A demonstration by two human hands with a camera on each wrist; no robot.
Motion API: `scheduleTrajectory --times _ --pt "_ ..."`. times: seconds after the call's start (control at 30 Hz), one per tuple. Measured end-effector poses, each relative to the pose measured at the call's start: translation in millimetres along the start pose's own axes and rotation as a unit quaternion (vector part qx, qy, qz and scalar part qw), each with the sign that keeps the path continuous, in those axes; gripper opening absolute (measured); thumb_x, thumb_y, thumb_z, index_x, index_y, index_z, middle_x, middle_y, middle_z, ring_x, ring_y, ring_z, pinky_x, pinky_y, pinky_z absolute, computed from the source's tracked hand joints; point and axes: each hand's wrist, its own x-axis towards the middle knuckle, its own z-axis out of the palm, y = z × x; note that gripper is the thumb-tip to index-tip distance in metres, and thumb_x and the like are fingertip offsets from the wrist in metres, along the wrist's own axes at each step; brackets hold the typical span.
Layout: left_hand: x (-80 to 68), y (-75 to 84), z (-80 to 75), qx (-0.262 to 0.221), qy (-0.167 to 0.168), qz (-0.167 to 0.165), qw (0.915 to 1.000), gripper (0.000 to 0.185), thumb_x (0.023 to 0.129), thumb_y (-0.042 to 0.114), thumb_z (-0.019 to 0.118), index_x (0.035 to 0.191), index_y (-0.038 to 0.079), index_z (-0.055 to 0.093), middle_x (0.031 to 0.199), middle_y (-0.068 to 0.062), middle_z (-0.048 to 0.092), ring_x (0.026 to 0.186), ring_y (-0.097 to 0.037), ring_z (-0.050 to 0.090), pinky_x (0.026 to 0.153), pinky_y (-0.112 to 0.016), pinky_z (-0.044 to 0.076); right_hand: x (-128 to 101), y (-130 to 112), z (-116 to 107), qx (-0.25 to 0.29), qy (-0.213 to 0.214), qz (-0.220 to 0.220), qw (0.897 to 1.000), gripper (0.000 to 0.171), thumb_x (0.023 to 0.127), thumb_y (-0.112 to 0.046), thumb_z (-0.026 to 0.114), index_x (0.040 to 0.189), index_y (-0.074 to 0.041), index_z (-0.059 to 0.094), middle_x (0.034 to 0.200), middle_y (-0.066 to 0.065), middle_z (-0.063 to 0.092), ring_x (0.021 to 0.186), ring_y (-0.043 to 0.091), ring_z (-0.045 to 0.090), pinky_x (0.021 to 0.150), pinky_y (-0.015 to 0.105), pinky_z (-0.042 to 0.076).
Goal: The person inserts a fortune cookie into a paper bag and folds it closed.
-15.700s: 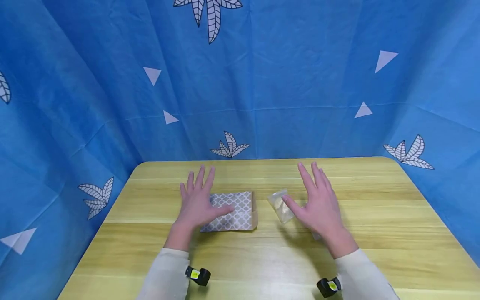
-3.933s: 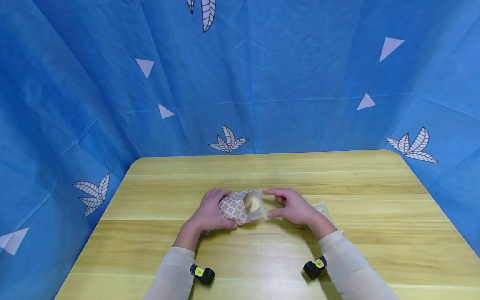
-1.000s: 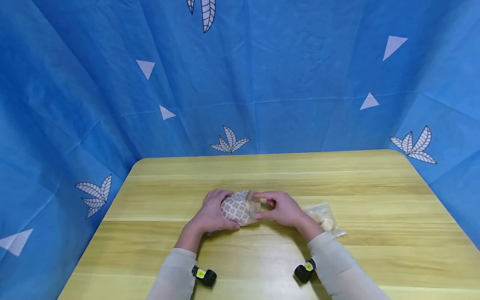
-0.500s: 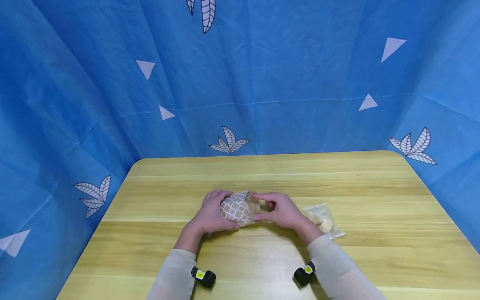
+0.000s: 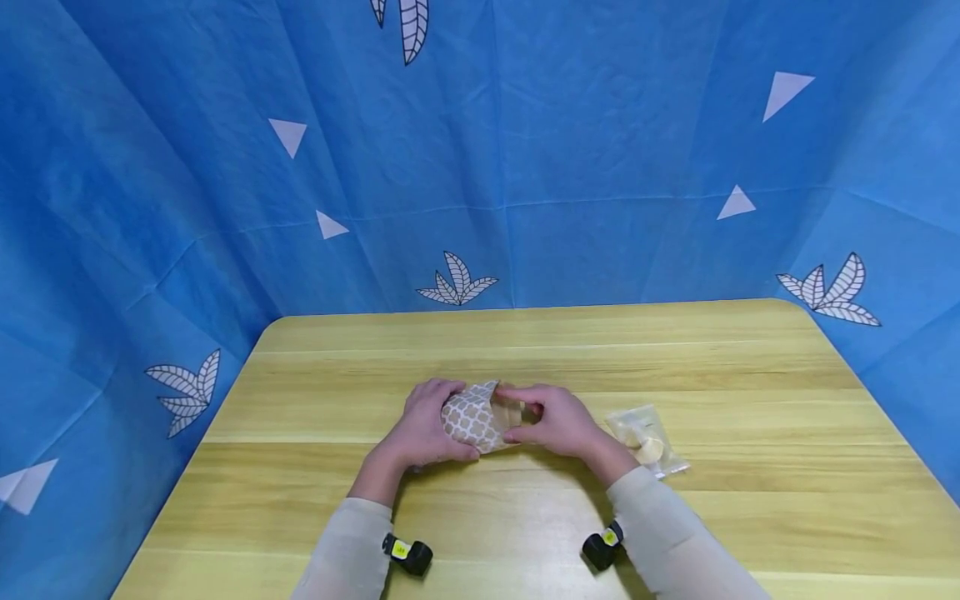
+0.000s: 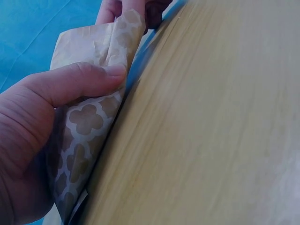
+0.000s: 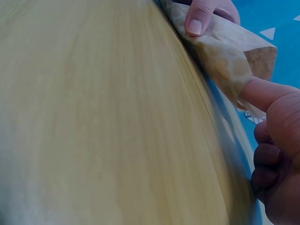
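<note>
A brown paper bag with a white lattice pattern (image 5: 471, 417) lies on its side, its mouth facing right. My left hand (image 5: 426, 427) grips its closed end, the thumb (image 6: 91, 82) pressing across the front in the left wrist view. My right hand (image 5: 561, 422) reaches into the mouth with thumb and index finger, which stand apart. In the right wrist view its thumb (image 7: 265, 93) enters the bag's open end (image 7: 225, 65) while the other fingers curl outside. Its fingertips are hidden inside, and I cannot tell whether they hold the bag's contents.
A clear plastic bag with pale pieces inside (image 5: 648, 437) lies on the wooden table (image 5: 675, 350), just right of my right wrist. A blue curtain with leaf prints (image 5: 585, 167) hangs behind the table.
Earlier my right hand held a small clear bag at the paper bag's mouth; that bag is now out of sight. The right hand has moved left, fingers further inside. My left hand keeps its grip.
</note>
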Motion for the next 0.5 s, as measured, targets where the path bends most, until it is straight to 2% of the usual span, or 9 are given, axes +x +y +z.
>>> scheduleTrajectory --times 0.13,0.2,0.3,0.4,0.5 --pt "0.2 2.0 0.5 -0.005 -0.003 0.003 1.0 0.105 0.054 0.039 0.096 0.145 0.013 0.049 0.141 -0.004 0.046 0.132 -0.029 0.036 0.108 -0.052 0.032 2.0 -2.3 3.4 -0.008 -0.007 0.013 1.0 0.063 0.075 -0.023 0.089 0.133 -0.013 0.067 0.069 -0.003 0.044 0.064 0.011 0.041 0.057 0.029 0.037" --pt "0.6 2.5 0.7 -0.004 -0.003 0.005 1.0 0.105 0.054 0.038 0.096 0.145 0.013 0.05 0.14 -0.004 0.047 0.131 -0.029 0.036 0.107 -0.051 0.032 3.2 -3.8 5.2 -0.015 -0.006 0.017 1.0 0.061 0.074 -0.02 0.088 0.131 -0.013 0.068 0.075 -0.004 0.053 0.067 0.011 0.044 0.06 0.029 0.039" --pt "1.5 2.7 1.2 0.0 -0.001 0.009 1.0 0.105 0.054 0.038 0.096 0.144 0.012 0.05 0.14 -0.003 0.047 0.131 -0.029 0.036 0.107 -0.051 0.032 4.9 -5.0 8.1 -0.044 -0.002 0.004 0.999 0.055 0.073 -0.016 0.086 0.125 -0.012 0.071 0.085 -0.004 0.062 0.07 0.011 0.047 0.064 0.03 0.043" --pt "2.2 2.6 1.9 0.0 -0.001 0.012 0.9999 0.105 0.054 0.039 0.096 0.144 0.012 0.05 0.139 -0.003 0.047 0.13 -0.029 0.036 0.107 -0.051 0.032 6.6 -5.8 10.4 -0.067 -0.003 -0.011 0.998 0.047 0.071 -0.012 0.083 0.117 -0.013 0.073 0.086 -0.003 0.063 0.071 0.011 0.048 0.064 0.03 0.044" --pt "2.2 2.3 2.5 -0.002 -0.004 0.011 0.9999 0.105 0.054 0.039 0.096 0.144 0.012 0.05 0.138 -0.003 0.048 0.13 -0.028 0.036 0.107 -0.051 0.032 6.0 -5.9 10.7 -0.043 -0.005 -0.006 0.999 0.049 0.071 -0.009 0.082 0.119 -0.01 0.073 0.085 -0.002 0.061 0.071 0.012 0.048 0.064 0.031 0.044"
